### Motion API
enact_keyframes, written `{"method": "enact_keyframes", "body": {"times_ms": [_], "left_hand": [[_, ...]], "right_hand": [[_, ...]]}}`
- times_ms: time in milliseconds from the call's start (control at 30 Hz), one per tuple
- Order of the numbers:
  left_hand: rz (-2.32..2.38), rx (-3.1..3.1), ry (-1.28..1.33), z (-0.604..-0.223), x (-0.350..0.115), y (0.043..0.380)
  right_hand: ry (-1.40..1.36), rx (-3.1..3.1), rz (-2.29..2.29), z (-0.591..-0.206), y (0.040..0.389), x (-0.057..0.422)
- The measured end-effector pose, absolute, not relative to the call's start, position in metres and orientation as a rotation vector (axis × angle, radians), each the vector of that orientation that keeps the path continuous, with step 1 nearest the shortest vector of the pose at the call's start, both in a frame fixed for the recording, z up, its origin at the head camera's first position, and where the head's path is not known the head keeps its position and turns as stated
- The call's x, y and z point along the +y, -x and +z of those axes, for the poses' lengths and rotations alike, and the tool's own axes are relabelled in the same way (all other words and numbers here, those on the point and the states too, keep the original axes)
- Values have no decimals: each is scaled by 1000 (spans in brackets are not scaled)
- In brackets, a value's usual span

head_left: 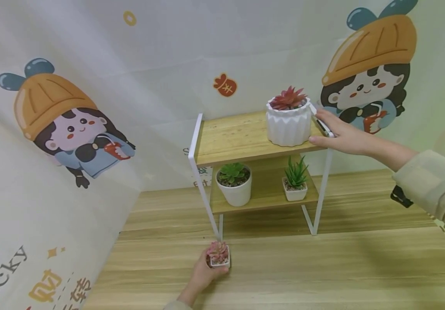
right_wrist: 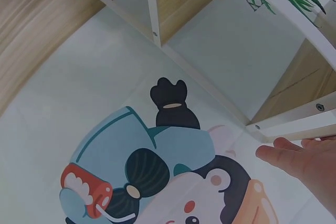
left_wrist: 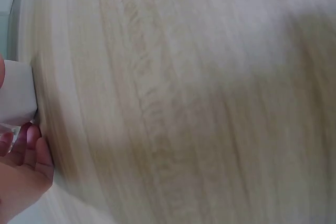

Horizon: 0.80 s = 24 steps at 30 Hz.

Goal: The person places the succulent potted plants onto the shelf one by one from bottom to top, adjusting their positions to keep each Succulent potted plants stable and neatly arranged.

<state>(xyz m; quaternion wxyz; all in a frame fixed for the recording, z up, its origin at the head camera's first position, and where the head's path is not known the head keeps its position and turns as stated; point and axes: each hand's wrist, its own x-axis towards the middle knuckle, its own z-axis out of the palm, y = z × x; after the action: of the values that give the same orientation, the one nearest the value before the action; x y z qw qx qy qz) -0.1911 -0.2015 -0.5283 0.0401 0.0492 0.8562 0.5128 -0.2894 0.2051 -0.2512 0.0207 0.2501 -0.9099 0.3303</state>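
My left hand (head_left: 203, 270) grips a small square white pot with a pink succulent (head_left: 219, 253) low over the table, by the shelf rack's front left leg. In the left wrist view, the fingers (left_wrist: 43, 156) curl beside the white pot (left_wrist: 17, 92). My right hand (head_left: 346, 135) rests at the right end of the rack's top board (head_left: 230, 135), fingers mostly straight and thumb tip close to a ribbed white pot with a red succulent (head_left: 289, 122). The right wrist view catches that hand's fingers (right_wrist: 283, 158) against the rack's white frame (right_wrist: 294, 129).
On the lower board (head_left: 266, 185) stand a round white pot with a green succulent (head_left: 237, 189) and a small square pot with a spiky green plant (head_left: 295, 185). White metal legs hold the rack on the wooden table (head_left: 323, 267). Behind it hangs a cartoon-printed cloth (head_left: 160, 86).
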Motion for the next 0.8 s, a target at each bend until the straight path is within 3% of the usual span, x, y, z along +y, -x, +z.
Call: {"method": "enact_keyframes", "body": {"times_ms": [300, 800], "left_hand": [[1504, 2711, -44, -532, -198, 192], [1549, 2672, -178, -536, -200, 192]], "right_hand": [[-789, -2811, 1038, -252, 290, 206], [-783, -2824, 1027, -252, 291, 206]]}}
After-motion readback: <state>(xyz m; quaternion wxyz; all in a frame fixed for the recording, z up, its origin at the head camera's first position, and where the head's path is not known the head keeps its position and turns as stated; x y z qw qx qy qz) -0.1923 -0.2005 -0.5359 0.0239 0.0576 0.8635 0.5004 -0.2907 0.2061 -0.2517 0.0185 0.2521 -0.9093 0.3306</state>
